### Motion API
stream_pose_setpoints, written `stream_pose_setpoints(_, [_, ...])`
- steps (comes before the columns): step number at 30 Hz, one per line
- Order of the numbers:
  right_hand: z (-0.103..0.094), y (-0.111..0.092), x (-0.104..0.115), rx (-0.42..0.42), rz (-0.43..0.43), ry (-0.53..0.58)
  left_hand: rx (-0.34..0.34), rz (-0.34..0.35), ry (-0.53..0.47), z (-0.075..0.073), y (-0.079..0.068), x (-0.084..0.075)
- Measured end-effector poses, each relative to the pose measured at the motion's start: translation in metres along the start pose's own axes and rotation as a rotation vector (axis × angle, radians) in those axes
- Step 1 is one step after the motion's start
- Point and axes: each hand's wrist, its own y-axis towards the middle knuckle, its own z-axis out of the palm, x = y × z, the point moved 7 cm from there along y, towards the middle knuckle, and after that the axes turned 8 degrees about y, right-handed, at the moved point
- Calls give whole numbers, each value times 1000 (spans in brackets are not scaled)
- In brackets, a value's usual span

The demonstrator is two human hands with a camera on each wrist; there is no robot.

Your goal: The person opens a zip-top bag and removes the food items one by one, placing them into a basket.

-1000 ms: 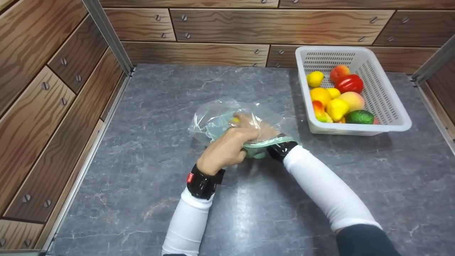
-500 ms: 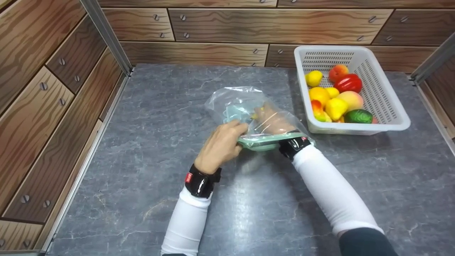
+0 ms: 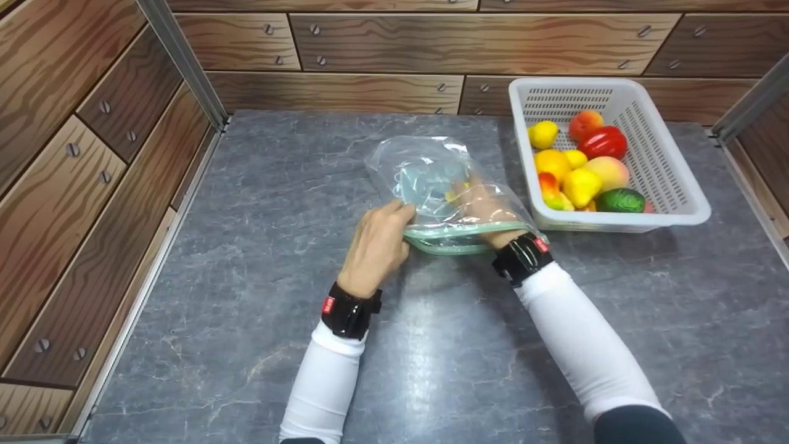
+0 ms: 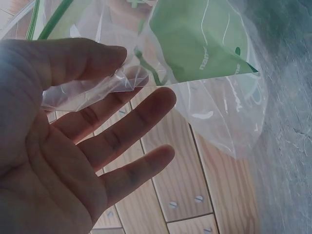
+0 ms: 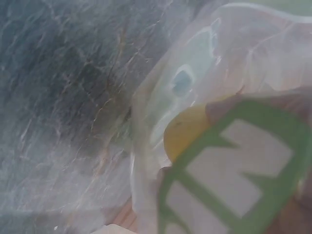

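Observation:
A clear zip bag with a green zip rim and a pale green printed panel is held mouth-first toward me in the head view. My left hand pinches its left mouth corner; in the left wrist view the thumb and index finger meet on the film while the other fingers spread loosely. Through the mouth reaches my right hand, inside the bag up to the wrist. Its fingers grip a small yellow fruit, seen through the film in the right wrist view and partly hidden by green print.
A white perforated basket stands at the back right, holding several fruits and vegetables, among them a red pepper-like one and a dark green one. Wood-patterned walls border the grey marbled tabletop.
The bag and my right hand inside it have shifted right and away from me. My left hand has moved slightly left off the bag's middle, now at its corner, and the mouth is stretched wider.

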Motion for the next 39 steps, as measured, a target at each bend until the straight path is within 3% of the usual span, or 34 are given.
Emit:
stream_pose_setpoints(4, [1,-2,6,61,-34,-243,-25,-4,1,-1,0,2])
stream_pose_setpoints(7, [-1,-2,9,70,1,-313,-37,-15,0,-2,0,3])
stream_pose_setpoints(12, [-1,-3,16,32,8,-275,-31,-57,3,-1,1,7])
stream_pose_setpoints(16, [4,-9,24,17,-42,-152,-19,-85,12,0,1,9])
stream_pose_setpoints(20, [2,-21,31,-40,-95,-186,-32,-88,24,0,1,10])
stream_pose_setpoints(22, [-2,-27,37,-105,-169,-258,-38,-87,27,-1,0,10])
stream_pose_setpoints(27, [-4,-48,53,-269,-470,-443,-38,-83,25,0,1,10])
stream_pose_setpoints(29, [-5,-54,53,-277,-490,-408,-33,-83,23,1,1,10])
stream_pose_setpoints(34, [-6,-61,44,-199,-323,-126,-33,-85,16,1,0,11])
stream_pose_setpoints(39, [-2,-70,46,-188,-345,-130,-21,-100,-2,2,0,12])
